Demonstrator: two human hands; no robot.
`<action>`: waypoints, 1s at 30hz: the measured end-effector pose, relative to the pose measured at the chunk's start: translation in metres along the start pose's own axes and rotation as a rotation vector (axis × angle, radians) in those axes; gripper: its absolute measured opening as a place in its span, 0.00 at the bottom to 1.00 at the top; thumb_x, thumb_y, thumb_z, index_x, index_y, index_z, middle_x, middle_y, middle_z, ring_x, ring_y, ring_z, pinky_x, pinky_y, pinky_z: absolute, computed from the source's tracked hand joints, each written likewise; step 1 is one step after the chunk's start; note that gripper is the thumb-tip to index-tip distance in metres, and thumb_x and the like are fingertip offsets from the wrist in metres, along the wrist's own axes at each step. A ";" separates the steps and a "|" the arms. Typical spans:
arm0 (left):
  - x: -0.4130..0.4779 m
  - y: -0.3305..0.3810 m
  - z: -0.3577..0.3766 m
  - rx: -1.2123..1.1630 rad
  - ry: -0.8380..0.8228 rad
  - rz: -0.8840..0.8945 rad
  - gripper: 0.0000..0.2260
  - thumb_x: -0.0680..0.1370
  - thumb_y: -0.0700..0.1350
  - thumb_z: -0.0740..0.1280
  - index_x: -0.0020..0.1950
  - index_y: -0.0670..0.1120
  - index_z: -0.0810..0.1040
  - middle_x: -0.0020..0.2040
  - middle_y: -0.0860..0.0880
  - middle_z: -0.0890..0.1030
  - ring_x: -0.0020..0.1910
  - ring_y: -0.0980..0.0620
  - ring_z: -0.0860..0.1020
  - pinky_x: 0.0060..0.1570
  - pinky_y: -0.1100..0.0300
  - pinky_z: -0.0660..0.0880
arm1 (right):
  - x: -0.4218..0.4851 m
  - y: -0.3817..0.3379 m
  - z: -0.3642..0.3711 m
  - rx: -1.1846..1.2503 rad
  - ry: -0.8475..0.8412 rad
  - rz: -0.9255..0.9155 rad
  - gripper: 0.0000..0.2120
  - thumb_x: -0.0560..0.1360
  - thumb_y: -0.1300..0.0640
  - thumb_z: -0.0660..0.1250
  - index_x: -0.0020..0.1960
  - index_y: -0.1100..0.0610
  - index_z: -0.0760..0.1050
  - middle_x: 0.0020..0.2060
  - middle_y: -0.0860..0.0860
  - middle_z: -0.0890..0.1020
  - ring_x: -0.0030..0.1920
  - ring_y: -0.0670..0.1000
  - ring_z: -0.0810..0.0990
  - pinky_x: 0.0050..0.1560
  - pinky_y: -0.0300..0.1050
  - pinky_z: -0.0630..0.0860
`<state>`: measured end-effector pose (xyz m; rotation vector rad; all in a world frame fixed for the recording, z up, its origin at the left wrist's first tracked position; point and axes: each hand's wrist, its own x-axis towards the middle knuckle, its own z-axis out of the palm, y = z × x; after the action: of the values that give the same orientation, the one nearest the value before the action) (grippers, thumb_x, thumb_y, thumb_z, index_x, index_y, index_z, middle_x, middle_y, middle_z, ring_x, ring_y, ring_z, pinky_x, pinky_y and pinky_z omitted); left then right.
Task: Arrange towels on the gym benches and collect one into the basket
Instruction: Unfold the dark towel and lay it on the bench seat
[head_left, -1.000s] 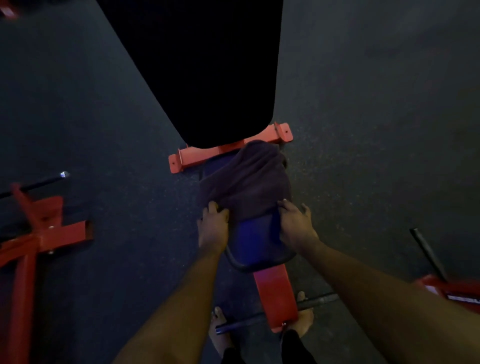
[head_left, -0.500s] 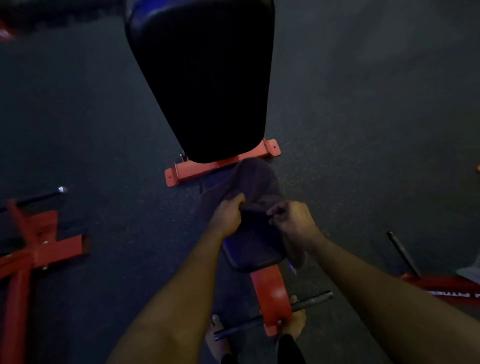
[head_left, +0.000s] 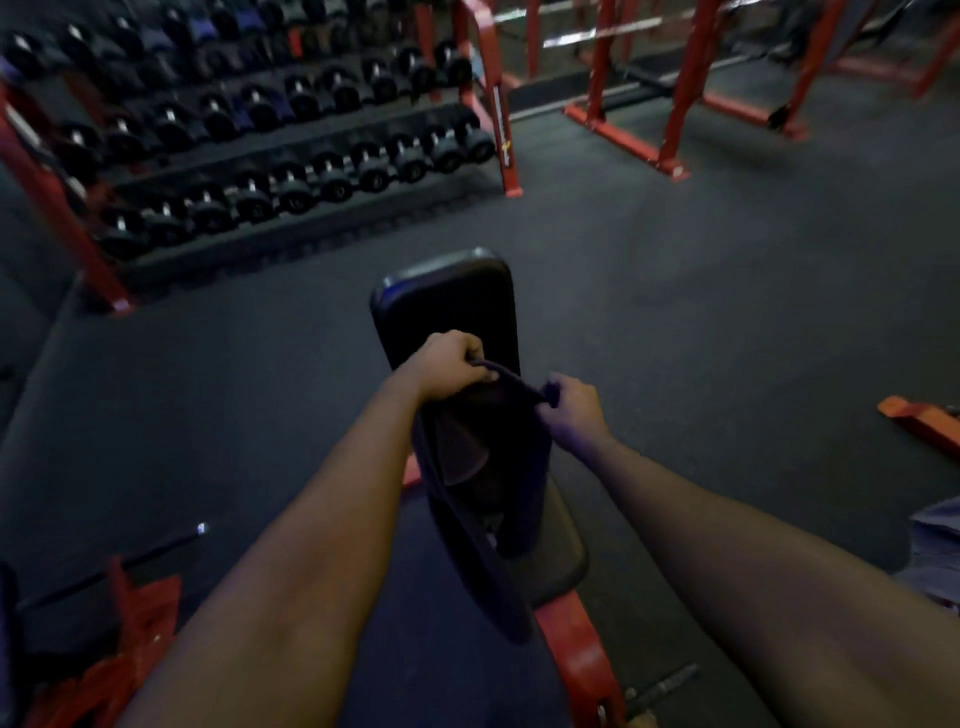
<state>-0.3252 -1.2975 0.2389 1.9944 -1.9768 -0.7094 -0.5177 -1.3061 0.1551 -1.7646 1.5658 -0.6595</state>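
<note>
**Towel held up over the bench, both hands on its top edge**

The dark towel (head_left: 483, 467) hangs in the air between my hands, above the bench. Its top edge is stretched between my two fists; the rest droops in loose folds down past the seat pad (head_left: 563, 551). I cannot tell whether the lower end touches the pad.

My left hand (head_left: 449, 371) is curled tight round the top left corner. My right hand (head_left: 574, 413) pinches the top right corner, fingers closed on the cloth, a little lower than the left.

Behind the towel the black backrest (head_left: 447, 306) rises tilted away from me. The red frame (head_left: 576, 660) runs under the seat toward me.

Dark rubber floor (head_left: 701, 338) all round. Far left: dumbbell rack (head_left: 291, 156), three rows, filled. Far right: red rack uprights (head_left: 680, 88). Near left: a thin dark bar (head_left: 119, 566) beside more red frame.
</note>
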 end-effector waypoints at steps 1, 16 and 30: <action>-0.007 0.003 -0.018 0.014 -0.026 0.007 0.12 0.74 0.52 0.71 0.38 0.45 0.77 0.37 0.48 0.78 0.38 0.52 0.76 0.38 0.58 0.72 | 0.001 -0.008 -0.011 -0.005 0.026 0.006 0.03 0.72 0.63 0.65 0.42 0.56 0.72 0.39 0.54 0.79 0.41 0.54 0.76 0.41 0.40 0.67; -0.049 0.089 -0.129 0.008 0.422 -0.101 0.15 0.82 0.44 0.58 0.65 0.36 0.66 0.63 0.32 0.74 0.62 0.35 0.74 0.59 0.49 0.71 | -0.059 -0.122 -0.046 0.187 0.020 -0.590 0.09 0.69 0.54 0.71 0.47 0.56 0.83 0.40 0.42 0.81 0.43 0.40 0.78 0.46 0.39 0.74; -0.102 0.117 -0.092 -0.460 0.042 0.106 0.19 0.73 0.43 0.73 0.60 0.46 0.70 0.49 0.47 0.81 0.46 0.49 0.82 0.37 0.58 0.79 | -0.040 -0.179 -0.130 0.106 0.220 -0.506 0.02 0.75 0.61 0.67 0.44 0.57 0.75 0.40 0.55 0.83 0.41 0.54 0.80 0.43 0.43 0.73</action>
<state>-0.3771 -1.2185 0.3928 1.6079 -1.6880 -0.9811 -0.5060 -1.2781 0.3784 -2.0768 1.1875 -1.1901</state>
